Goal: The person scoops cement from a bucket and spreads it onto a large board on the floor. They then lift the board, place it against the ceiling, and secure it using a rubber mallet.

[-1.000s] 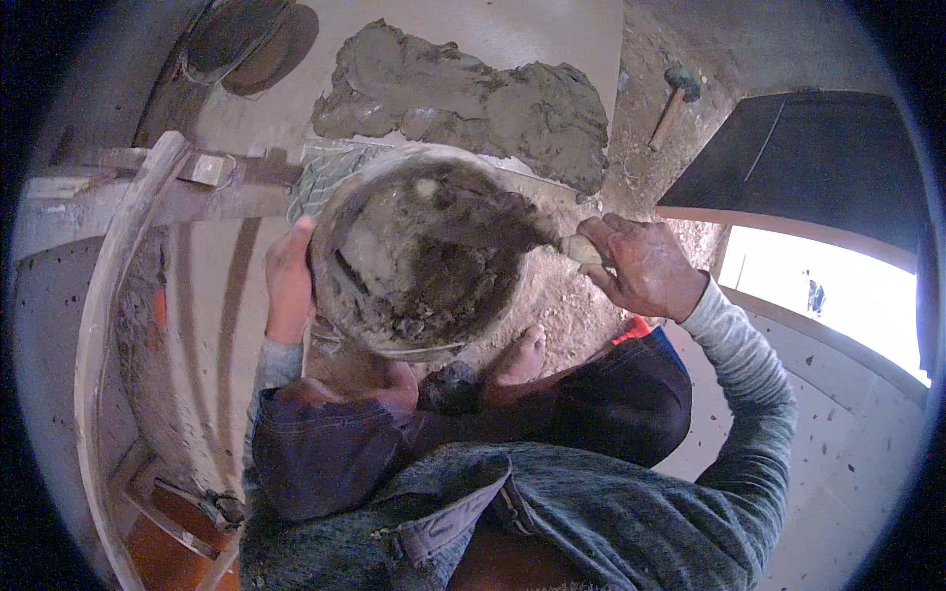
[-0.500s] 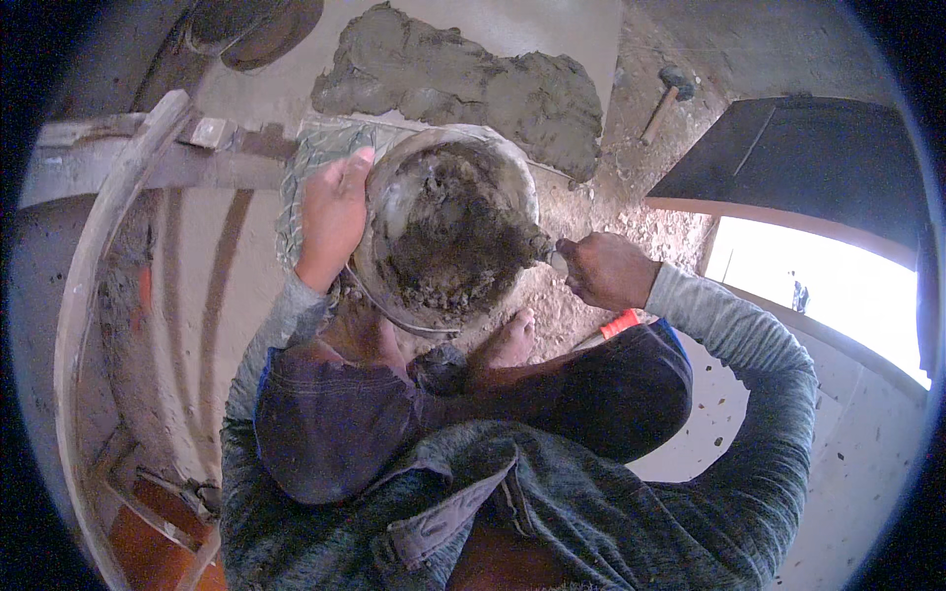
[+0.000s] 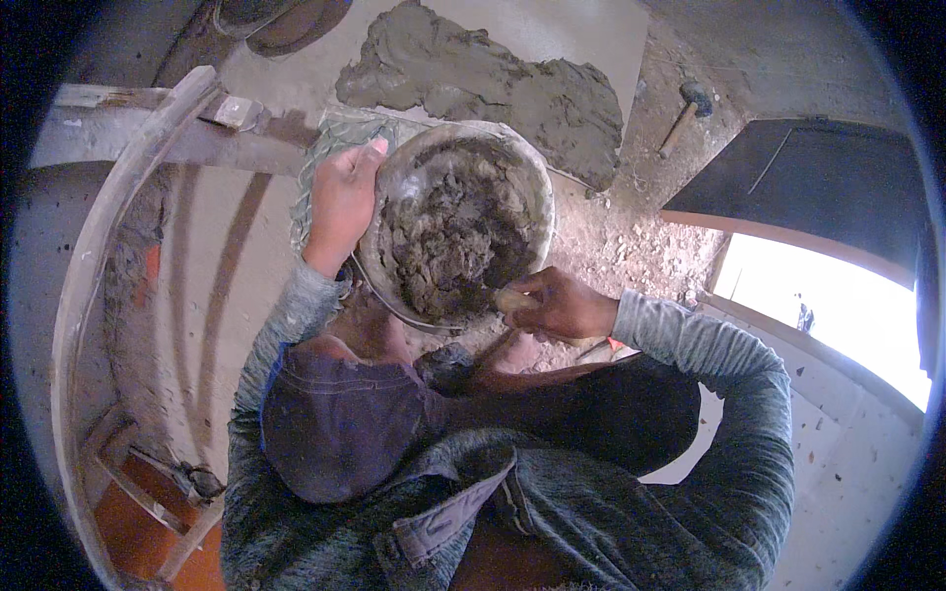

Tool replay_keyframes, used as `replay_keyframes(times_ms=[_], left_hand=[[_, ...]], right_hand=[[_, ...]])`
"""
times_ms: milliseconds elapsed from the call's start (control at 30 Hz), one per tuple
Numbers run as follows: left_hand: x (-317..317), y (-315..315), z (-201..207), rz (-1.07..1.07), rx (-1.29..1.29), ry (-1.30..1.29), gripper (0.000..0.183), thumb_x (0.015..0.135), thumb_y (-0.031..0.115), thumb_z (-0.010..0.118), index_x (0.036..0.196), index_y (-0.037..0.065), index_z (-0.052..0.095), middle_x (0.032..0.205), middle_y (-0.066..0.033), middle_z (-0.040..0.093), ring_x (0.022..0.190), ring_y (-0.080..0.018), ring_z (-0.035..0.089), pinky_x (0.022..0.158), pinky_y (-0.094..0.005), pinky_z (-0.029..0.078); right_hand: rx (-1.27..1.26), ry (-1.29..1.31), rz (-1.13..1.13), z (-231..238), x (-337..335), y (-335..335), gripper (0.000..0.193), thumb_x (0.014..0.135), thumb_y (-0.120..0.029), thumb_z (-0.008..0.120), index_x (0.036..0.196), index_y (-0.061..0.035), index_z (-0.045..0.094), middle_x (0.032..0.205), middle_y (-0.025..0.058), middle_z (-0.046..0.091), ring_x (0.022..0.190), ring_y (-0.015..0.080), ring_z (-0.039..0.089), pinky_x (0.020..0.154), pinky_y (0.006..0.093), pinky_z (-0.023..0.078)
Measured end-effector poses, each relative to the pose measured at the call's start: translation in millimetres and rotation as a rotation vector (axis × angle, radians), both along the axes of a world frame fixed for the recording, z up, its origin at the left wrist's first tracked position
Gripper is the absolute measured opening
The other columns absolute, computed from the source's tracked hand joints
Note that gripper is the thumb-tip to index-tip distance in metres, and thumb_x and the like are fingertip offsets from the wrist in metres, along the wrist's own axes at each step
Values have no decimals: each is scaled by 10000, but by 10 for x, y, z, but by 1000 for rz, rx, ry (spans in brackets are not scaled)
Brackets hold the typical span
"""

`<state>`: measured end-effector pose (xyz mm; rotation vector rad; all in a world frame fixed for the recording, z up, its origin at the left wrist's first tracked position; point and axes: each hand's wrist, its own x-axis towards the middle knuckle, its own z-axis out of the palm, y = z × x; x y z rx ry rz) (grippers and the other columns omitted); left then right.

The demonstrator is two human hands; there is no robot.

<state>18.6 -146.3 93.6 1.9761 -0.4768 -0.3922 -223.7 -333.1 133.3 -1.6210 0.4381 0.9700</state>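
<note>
In the head view, the bucket [image 3: 545,192] is in front of the person, above the feet, its open mouth turned up toward the camera; whether its base rests on the floor [image 3: 631,246] is hidden. Dark, lumpy mortar [image 3: 448,227] fills the part of the inside that shows, and a smeared crust coats the wall near the rim.

The left hand [image 3: 342,202] grasps the bucket at the left edge of its rim, thumb uppermost, the other fingers mostly out of sight. The right hand [image 3: 562,303] is clenched around the pale handle [image 3: 510,299] of a tool at the near right edge of the rim; the tool's working end cannot be made out.

Beyond the bucket lies a large pale slab [image 3: 581,30]. A thick, uneven layer of grey mortar [image 3: 483,84] spreads along its near edge and reaches toward the near right corner. A mallet [image 3: 685,118] with a dark head and wooden handle lies on the floor past the slab's right edge, apart from it. Patterned greenish-grey sheeting [image 3: 313,182] shows just beside the left hand.
</note>
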Motion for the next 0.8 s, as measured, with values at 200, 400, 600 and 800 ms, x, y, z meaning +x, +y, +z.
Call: replay_keyframes(times_ms=[200,400,600,800], left_hand=[[14,-33,44,-90,18,-22,444,966,365,540,901,-57,662,747,-141,652,670,-197,572,686,-341,464],[-11,-75,175,-134,-30,-40,404,973,313,527,854,-57,636,684,-222,574,580,-274,517,616,-382,432],[89,-110,-9,-140,-79,-81,422,975,321,514,853,-70,617,711,-259,561,592,-303,529,624,-410,430],[191,-74,-144,-160,-99,-53,462,976,347,498,812,-74,591,708,-269,534,602,-373,490,615,-420,422]], right_hand=[[347,116,-329,163,157,105,202,943,-244,601,1054,-76,619,727,21,591,561,100,555,472,251,459],[961,574,-743,86,311,-84,242,988,-331,481,1075,-108,517,754,39,532,491,118,494,409,250,434],[923,516,-625,264,195,-400,271,1003,-345,428,1112,-117,526,701,32,523,519,118,524,427,257,438],[-398,-424,290,1225,204,-493,321,916,-254,580,1183,-83,531,832,146,626,714,310,641,642,427,523]])
